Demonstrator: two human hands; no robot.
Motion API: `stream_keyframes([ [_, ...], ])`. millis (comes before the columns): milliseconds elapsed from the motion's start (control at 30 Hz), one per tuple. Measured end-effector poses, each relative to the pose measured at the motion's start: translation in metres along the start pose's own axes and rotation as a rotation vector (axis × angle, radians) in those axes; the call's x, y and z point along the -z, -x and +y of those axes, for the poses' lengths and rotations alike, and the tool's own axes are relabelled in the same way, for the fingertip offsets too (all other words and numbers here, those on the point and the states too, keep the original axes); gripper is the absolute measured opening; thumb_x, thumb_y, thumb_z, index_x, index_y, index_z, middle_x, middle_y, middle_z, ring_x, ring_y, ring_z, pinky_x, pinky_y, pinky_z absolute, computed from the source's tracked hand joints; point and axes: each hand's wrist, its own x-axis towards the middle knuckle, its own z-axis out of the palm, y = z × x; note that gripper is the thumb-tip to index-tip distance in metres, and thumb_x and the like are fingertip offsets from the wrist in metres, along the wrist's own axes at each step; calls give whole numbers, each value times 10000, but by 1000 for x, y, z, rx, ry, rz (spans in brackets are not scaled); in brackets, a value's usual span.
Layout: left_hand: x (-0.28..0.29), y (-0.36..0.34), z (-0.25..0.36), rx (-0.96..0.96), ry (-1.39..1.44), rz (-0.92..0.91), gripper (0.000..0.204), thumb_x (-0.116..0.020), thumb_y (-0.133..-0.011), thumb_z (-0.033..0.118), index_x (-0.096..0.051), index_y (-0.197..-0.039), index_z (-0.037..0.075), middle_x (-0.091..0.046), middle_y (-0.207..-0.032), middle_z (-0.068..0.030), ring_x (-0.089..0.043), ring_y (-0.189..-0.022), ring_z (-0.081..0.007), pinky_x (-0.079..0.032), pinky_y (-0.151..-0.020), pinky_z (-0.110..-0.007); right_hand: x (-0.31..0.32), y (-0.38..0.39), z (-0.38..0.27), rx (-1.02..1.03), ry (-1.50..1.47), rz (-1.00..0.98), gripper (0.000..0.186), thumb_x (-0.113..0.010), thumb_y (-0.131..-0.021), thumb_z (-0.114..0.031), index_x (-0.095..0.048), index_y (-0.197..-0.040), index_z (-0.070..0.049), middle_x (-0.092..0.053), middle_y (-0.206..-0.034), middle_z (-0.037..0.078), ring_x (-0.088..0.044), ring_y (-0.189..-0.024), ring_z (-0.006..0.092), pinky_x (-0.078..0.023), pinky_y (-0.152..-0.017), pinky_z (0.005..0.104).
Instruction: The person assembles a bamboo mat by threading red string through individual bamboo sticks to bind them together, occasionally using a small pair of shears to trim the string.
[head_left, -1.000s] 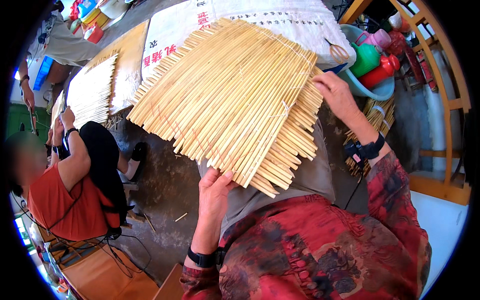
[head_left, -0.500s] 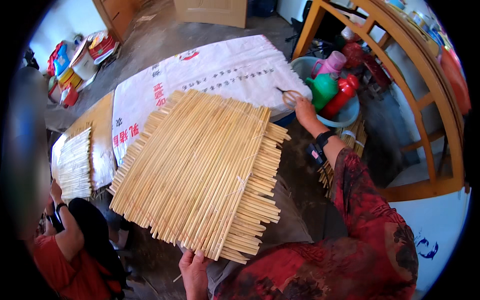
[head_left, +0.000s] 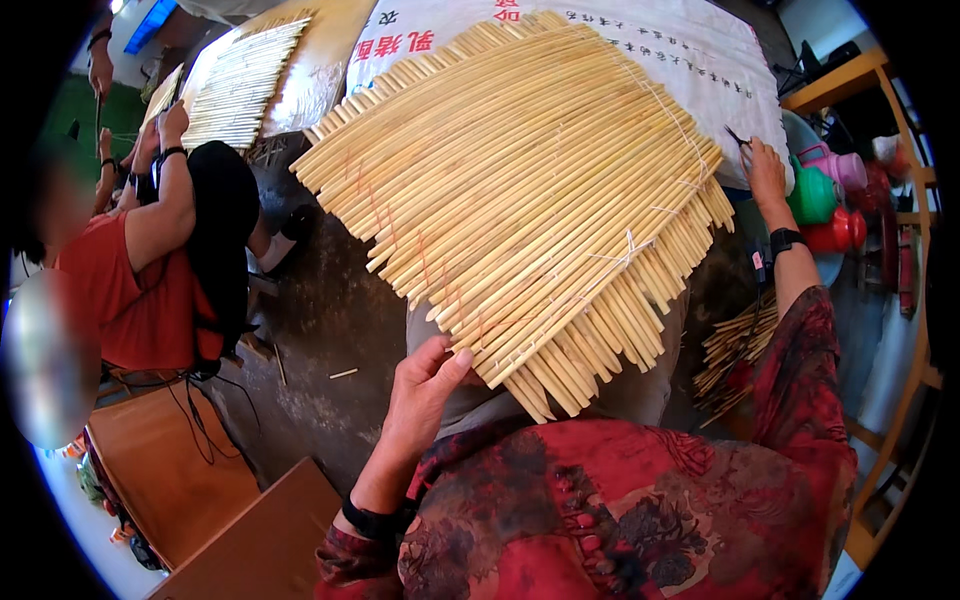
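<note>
A large mat of pale yellow stalks (head_left: 520, 190) lies in front of me, its far part over the table and its near corner above my lap. Two layers show, the lower one's stalk ends sticking out unevenly along the right side. White thread runs along that edge, with a loose knot near the front. My left hand (head_left: 425, 385) pinches the mat's near corner between thumb and fingers. At the table's right edge my right hand (head_left: 765, 175) is closed on a pair of scissors (head_left: 737, 136), dark blades pointing away; the handles are mostly hidden by my fingers.
The table wears a white printed cover (head_left: 690, 50). To the left, a person in a red shirt (head_left: 150, 270) sits by another stalk mat (head_left: 245, 85). A blue basin (head_left: 795, 135) with flasks stands at right, above a stalk bundle (head_left: 740, 345). Brown boards (head_left: 260, 530) stand lower left.
The view has swung left and downward, so the mat and table appear higher and farther right. My left hand still grips the mat's corner; my right still holds the scissors at the table edge.
</note>
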Motion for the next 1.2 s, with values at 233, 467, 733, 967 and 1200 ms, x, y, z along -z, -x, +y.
stream_keyframes([
  [233,-2,-8,-7,-17,251,-93,353,-526,-966,180,-518,-1242,-40,-613,-1146,-89,-596,-1004,-153,-485,-876,-305,78,-1,-57,-98,-789,11,442,-575,-857,-80,-476,-1287,-62,-607,-1080,176,-630,-960,302,-488,-873,373],
  [467,4,-14,-13,-61,321,-181,328,-527,-960,163,-534,-1213,-45,-622,-1122,-99,-608,-981,-156,-492,-876,-311,278,65,-217,688,-700,-60,569,-654,-691,5,-521,-1240,-55,-584,-1037,126,-579,-915,326,-476,-808,390],
  [733,2,-12,-14,-98,367,-188,325,-529,-961,172,-535,-1208,-40,-629,-1107,-96,-621,-948,-152,-505,-848,-296,282,93,-264,950,-710,-64,508,-674,-712,-115,-543,-1200,-54,-552,-915,83,-563,-854,252,-472,-777,373],
  [967,4,-14,-19,-112,376,-211,341,-532,-962,175,-525,-1228,-38,-625,-1122,-99,-623,-950,-151,-507,-850,-293,281,92,-274,1012,-634,86,402,-619,-756,-146,-589,-1153,-84,-532,-909,55,-556,-860,220,-461,-787,353],
  [1200,5,-13,-23,-117,404,-229,337,-515,-967,160,-518,-1244,-34,-599,-1189,-117,-600,-1045,-190,-491,-912,-352,275,91,-275,1057,-669,126,362,-636,-747,-154,-620,-1103,-91,-520,-871,28,-545,-843,202,-458,-776,335],
])
